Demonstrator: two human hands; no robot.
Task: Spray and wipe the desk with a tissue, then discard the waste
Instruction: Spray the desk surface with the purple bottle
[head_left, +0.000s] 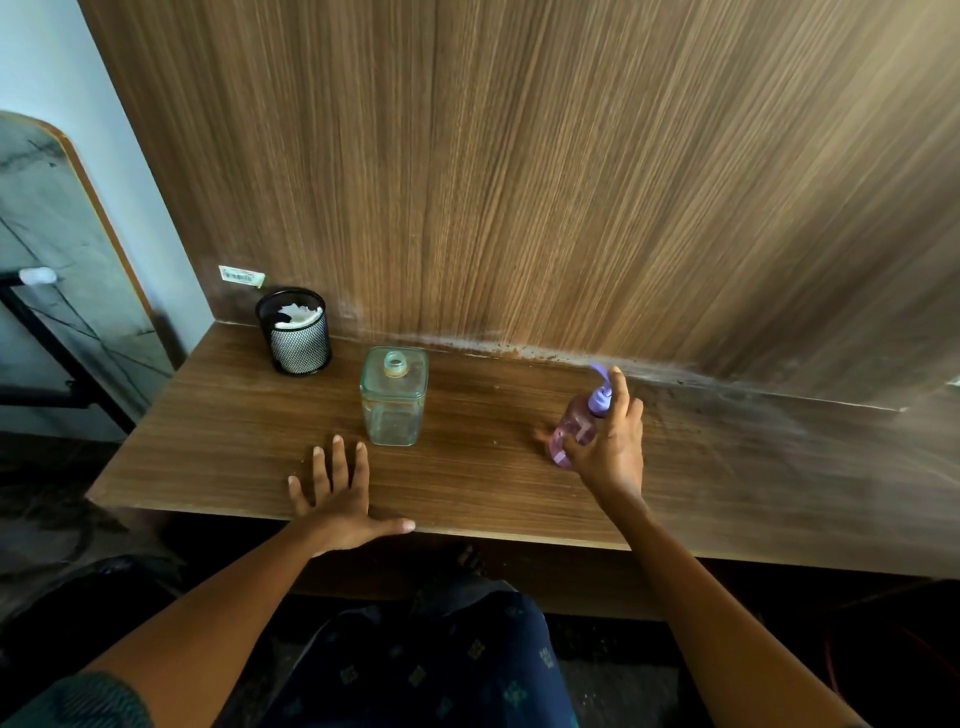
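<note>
A wooden desk (467, 483) runs across the view below a wood-grain back panel. My right hand (610, 441) grips a pink spray bottle (574, 426) with a purple nozzle, tilted, index finger on top of the nozzle, held just above the desk's right-middle part. My left hand (340, 493) lies flat on the desk near its front edge, fingers spread, holding nothing. At the back left stands a black mesh cup (294, 332) with crumpled white tissue (298, 314) inside.
A clear square glass jar (393, 397) without a lid stands mid-desk, just beyond my left hand. Pale dusty marks line the seam between desk and back panel. A dark metal frame and a mirror-like panel sit left of the desk. My knees are under the front edge.
</note>
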